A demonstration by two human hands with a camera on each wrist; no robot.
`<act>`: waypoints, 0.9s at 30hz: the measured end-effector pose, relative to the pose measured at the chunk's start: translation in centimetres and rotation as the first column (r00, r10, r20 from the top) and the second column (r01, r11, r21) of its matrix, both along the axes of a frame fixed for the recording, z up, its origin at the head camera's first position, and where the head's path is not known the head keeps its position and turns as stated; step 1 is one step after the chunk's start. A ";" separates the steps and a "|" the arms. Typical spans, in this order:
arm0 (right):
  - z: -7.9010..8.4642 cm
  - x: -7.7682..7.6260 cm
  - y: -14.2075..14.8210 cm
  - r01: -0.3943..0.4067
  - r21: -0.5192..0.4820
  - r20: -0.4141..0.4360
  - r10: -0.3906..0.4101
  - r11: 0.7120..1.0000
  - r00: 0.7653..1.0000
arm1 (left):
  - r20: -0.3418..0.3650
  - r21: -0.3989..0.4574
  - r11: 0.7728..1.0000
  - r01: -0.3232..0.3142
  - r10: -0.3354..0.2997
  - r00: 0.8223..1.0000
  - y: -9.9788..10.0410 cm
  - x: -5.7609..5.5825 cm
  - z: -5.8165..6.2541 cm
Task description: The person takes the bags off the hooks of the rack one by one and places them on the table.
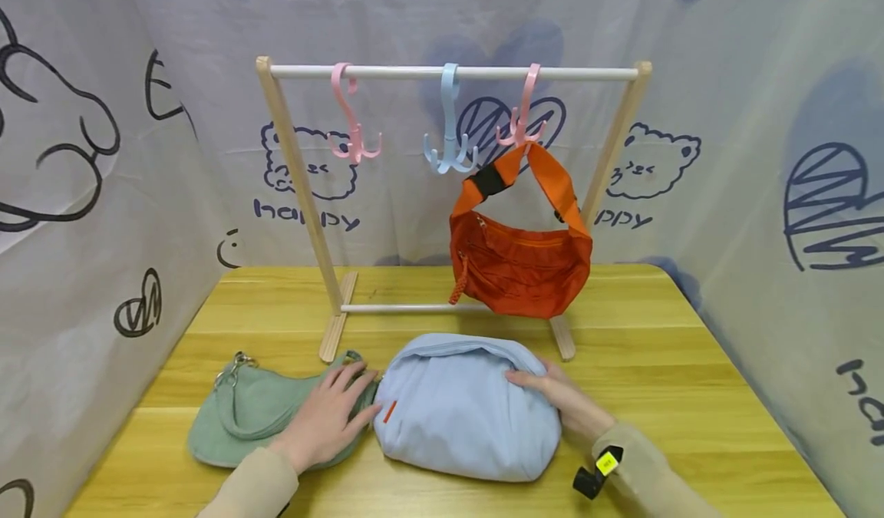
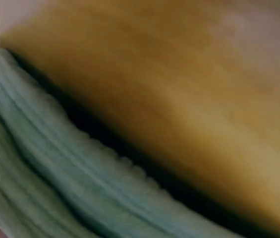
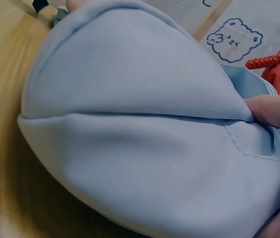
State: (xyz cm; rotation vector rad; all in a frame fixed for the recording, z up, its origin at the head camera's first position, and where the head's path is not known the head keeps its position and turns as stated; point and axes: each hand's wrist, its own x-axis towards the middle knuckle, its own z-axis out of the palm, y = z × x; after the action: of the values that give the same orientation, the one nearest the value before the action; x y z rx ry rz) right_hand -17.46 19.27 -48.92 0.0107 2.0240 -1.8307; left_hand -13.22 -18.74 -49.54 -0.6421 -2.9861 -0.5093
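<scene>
A light blue bag (image 1: 470,410) with a small red tag stands on the table, front and centre. My right hand (image 1: 562,399) grips it at the upper right edge, thumb in front; in the right wrist view the bag's side (image 3: 130,69) fills the middle. My left hand (image 1: 324,418) lies over the right part of a green shoulder bag (image 1: 255,403), fingers spread, thumb tip against the blue bag's left edge. Close up in the left wrist view runs a seamed edge of the green bag (image 2: 70,153). An orange bag (image 1: 525,261) hangs by its strap from the right pink hook (image 1: 521,123).
Behind the bags stands a rack with wooden posts (image 1: 304,196) and a white top bar (image 1: 400,72). Another pink hook (image 1: 355,142) and a blue hook (image 1: 450,134) hang from the bar. Printed cloth walls (image 1: 760,157) enclose the wooden table (image 1: 677,403).
</scene>
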 end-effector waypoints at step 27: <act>0.6 -0.1 1.1 0.070 0.474 -0.382 0.133 0.878 0.915 | 0.293 0.076 0.996 0.045 -0.065 0.954 -1.2 -1.6 2.6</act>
State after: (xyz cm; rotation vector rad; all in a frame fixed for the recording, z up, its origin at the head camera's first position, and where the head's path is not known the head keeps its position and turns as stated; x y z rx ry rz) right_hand -17.58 20.34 -48.37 -0.2833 2.7073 -1.3367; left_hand -14.82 -19.96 -46.98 -0.7025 -3.2150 -0.7724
